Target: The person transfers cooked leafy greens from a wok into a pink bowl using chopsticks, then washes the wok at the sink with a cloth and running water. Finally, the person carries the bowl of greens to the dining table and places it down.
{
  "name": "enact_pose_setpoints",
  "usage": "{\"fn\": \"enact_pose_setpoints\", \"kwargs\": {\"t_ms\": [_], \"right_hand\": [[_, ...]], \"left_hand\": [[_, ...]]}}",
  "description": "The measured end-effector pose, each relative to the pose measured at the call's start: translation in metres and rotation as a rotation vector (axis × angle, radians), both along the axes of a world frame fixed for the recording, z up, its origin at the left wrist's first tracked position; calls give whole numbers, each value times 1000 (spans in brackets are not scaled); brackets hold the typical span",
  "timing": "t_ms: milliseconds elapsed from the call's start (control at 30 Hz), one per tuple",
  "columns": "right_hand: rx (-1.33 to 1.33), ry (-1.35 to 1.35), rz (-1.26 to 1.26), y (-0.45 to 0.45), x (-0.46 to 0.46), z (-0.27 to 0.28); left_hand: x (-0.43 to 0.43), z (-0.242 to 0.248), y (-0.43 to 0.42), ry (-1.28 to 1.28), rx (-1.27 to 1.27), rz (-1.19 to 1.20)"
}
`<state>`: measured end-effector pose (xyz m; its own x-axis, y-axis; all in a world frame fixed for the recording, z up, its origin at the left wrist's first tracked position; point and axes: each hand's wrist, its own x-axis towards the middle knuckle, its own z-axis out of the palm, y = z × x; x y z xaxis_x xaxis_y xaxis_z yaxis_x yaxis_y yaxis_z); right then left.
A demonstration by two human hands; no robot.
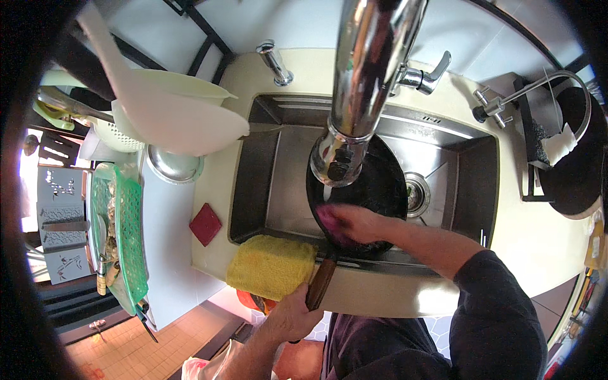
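My left hand (294, 311) grips the brown wooden handle (322, 282) of a black wok or frying pan (387, 183). The pan lies tilted in a stainless steel sink (289, 185), its handle reaching over the front edge. Inside the pan, my right hand (363, 225) presses a pink scrubbing pad or cloth (330, 221) to the surface; motion blurs both. A chrome faucet (356, 109) hangs over the pan and hides part of it. A thin pale streak, perhaps water, shows below the spout.
A yellow towel (270, 266) drapes over the front left counter edge. Close on the left hangs a pale ladle (180, 121), with a green basket (130, 237) beyond. The drain (416, 194) lies right of the pan. A filter tap (496, 104) and black rack (529, 175) stand at right.
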<state>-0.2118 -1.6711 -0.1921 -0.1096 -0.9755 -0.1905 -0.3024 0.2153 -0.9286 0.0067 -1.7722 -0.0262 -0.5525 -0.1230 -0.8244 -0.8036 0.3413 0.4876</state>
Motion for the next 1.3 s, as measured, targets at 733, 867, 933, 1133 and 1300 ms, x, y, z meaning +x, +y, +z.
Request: {"fn": "enact_pose_setpoints", "kwargs": {"t_ms": [733,867,933,1133,1300], "right_hand": [[26,155,-209,-32,-8,0],[-187,739,-245,-50,-61,-44],[-186,1079,-320,-32,-78,-67],[492,1169,48,66,-69,-63],[853,470,445,65,-19,6]], "left_hand": [[-15,13,4,-149,-111,-173],[-10,10,6,-192,-80,-115],[-6,9,6,-120,-94,-99],[-3,7,2,-83,151,183],[-4,7,-3,-91,261,245]]}}
